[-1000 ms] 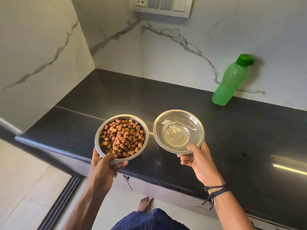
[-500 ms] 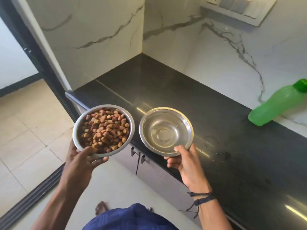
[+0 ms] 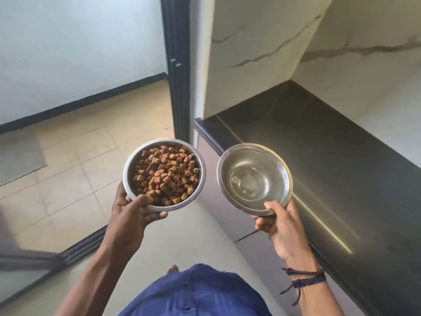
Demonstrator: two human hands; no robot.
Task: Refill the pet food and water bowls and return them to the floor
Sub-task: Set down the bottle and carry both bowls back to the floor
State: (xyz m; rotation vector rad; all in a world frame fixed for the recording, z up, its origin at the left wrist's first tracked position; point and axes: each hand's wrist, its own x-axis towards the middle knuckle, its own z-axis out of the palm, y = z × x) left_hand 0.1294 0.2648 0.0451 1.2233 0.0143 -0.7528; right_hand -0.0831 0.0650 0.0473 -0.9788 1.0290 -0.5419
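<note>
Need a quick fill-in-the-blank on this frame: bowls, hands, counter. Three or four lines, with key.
1. The left hand holds a steel bowl full of ____.
2. The bowl in the right hand holds clear ____.
3. The black counter lies on the person's ____ side.
4. A dark cord bracelet is on the ____ wrist.

Missing words: kibble; water; right; right
</note>
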